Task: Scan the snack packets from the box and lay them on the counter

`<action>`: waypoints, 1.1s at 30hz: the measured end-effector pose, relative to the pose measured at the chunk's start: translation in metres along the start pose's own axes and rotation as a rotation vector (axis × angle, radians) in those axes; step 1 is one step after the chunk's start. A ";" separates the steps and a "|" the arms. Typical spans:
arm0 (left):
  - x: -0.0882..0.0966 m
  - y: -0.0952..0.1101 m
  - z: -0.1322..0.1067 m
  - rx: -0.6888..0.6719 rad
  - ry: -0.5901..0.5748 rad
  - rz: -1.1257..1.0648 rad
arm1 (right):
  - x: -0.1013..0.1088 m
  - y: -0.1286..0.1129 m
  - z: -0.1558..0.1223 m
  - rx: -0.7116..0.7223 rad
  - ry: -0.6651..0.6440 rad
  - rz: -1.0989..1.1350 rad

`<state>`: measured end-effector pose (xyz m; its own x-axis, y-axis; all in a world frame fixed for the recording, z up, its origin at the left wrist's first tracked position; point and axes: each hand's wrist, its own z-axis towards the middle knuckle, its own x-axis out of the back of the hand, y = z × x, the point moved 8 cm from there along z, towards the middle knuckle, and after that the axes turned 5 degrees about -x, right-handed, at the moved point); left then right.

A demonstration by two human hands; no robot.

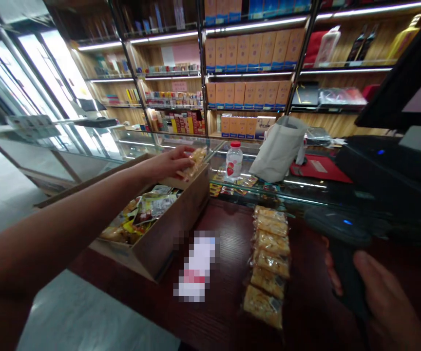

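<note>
My left hand (168, 165) is closed on a clear-wrapped, yellowish snack pack (197, 160), just above the far end of an open cardboard box (170, 231). Inside that box lie several packaged snacks (148, 209) in clear, green and yellow wrappers. At the lower right, my right hand (382, 287) grips a dark handheld barcode scanner (349, 263) by its handle. Left of the scanner, several similar wrapped snack packs (269, 265) lie overlapping in a row on the dark wooden counter (228, 312). A pixelated pale slip or screen (198, 268) rests between the box and the row.
On the glass counter behind stand a bottle with a red cap (234, 162) and a white bag (278, 148). A red folder (320, 168) lies by the bag. A dark monitor (396, 83) juts in at right. Shelves of boxed goods (254, 51) line the back wall.
</note>
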<state>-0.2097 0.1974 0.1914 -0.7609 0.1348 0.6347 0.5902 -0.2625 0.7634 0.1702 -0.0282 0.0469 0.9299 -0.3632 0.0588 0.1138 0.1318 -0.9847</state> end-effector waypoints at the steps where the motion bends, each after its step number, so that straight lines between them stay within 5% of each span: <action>1: -0.014 0.011 -0.012 0.018 -0.010 -0.228 | 0.001 0.001 0.002 -0.013 0.006 0.031; 4: -0.064 0.033 -0.049 0.138 -0.102 -0.770 | 0.004 -0.003 0.003 -0.041 0.009 0.114; 7: -0.108 0.046 -0.081 0.197 -0.198 -1.002 | 0.006 -0.011 -0.006 -0.054 -0.004 0.163; 13: -0.161 0.049 -0.114 -0.046 -0.104 -0.734 | 0.005 -0.016 -0.035 -0.076 -0.057 0.179; 16: -0.174 0.042 -0.119 -0.134 0.019 -0.605 | 0.007 -0.016 -0.049 -0.092 -0.082 0.168; 20: -0.190 0.042 -0.120 -0.244 -0.006 -0.560 | 0.012 -0.016 -0.063 -0.109 -0.102 0.167; 27: -0.189 0.050 -0.130 -0.433 0.126 -0.380 | 0.016 -0.019 -0.086 -0.135 -0.138 0.159; 33: -0.187 0.057 -0.131 -0.567 0.131 -0.320 | 0.012 -0.020 -0.099 -0.161 -0.193 0.152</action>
<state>-0.0693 0.0321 0.1001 -0.9228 0.1813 0.3400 0.1240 -0.6957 0.7075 0.1444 -0.1265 0.0506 0.9830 -0.1666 -0.0767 -0.0748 0.0176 -0.9970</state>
